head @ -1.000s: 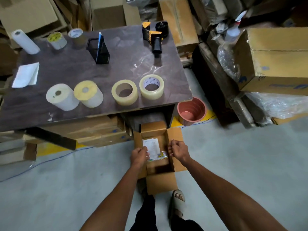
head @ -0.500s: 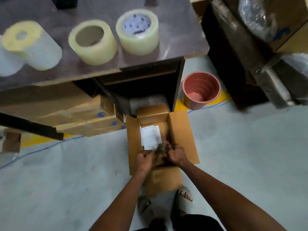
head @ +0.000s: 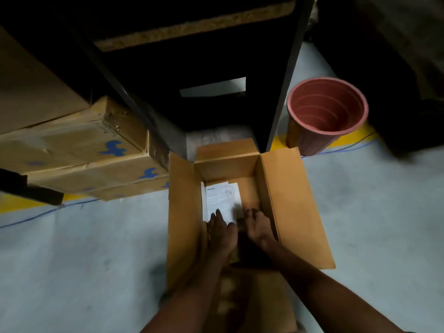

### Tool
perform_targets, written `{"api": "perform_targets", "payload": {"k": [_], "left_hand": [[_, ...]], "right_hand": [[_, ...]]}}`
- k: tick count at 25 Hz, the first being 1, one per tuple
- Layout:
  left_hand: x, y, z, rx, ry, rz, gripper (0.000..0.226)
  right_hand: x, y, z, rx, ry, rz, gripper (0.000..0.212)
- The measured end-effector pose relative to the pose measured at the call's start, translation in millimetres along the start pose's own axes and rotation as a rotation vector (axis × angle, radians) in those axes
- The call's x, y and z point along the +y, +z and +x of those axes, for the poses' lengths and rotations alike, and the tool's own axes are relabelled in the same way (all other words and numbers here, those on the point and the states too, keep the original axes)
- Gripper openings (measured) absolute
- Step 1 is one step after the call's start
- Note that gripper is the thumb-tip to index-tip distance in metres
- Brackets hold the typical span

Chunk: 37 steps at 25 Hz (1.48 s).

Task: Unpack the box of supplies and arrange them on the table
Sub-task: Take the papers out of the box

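Head view, both hands inside open cardboard box [head: 283,188], left hand [head: 222,228] flat on white papers [head: 222,198], right hand [head: 258,224] grip unclear

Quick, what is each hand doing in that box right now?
Left hand: open, fingers lying flat on the white paper.
Right hand: down in the box; too dark and blurred to tell.

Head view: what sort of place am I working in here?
Probably a warehouse or stockroom: stacked cardboard cartons sit on a bare concrete floor with a yellow floor line, and both hands reach into an open box on that floor.
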<state>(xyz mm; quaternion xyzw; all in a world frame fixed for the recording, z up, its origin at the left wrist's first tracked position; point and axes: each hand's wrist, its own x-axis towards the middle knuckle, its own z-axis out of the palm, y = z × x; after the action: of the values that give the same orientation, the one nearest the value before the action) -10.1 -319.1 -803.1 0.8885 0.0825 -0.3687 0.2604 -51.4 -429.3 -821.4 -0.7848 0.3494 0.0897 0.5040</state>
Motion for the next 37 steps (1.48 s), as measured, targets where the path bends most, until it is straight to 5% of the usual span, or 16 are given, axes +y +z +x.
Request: {"api": "perform_targets", "payload": {"k": [4,11,22,30,34,37], "left_hand": [[-12.7,34.7,48.8,0.153,0.121,0.467,0.088],[-14.8,56.1,116.8,0.344,0.214,0.326,0.108],[-18.7,44.1,141.2,0.201,0.084,0.068,0.123],[-30.0,44.6,153.5,0.182,0.064,-0.213,0.108],[-40.6,47.3,157.3,0.155,0.074,-0.227,0.072],[-54.3,54.4,149.2,0.283,0.242,-0.075,0.055]], "right_hand": [[31.9,35.7,55.7,-0.081,0.035,-0.108,0.032],[42.2,68.2,125.9,-0.104,0.042,-0.176,0.037],[66.7,82.1,155.9,-0.054,0.152,-0.048,0.053],[65.1,79.7,170.0,0.039,0.333,0.015,0.063],[57.9,84.9,174.9,0.027,0.353,0.045,0.070],[59.8,86.8,179.9,0.052,0.324,-0.010,0.072]]}}
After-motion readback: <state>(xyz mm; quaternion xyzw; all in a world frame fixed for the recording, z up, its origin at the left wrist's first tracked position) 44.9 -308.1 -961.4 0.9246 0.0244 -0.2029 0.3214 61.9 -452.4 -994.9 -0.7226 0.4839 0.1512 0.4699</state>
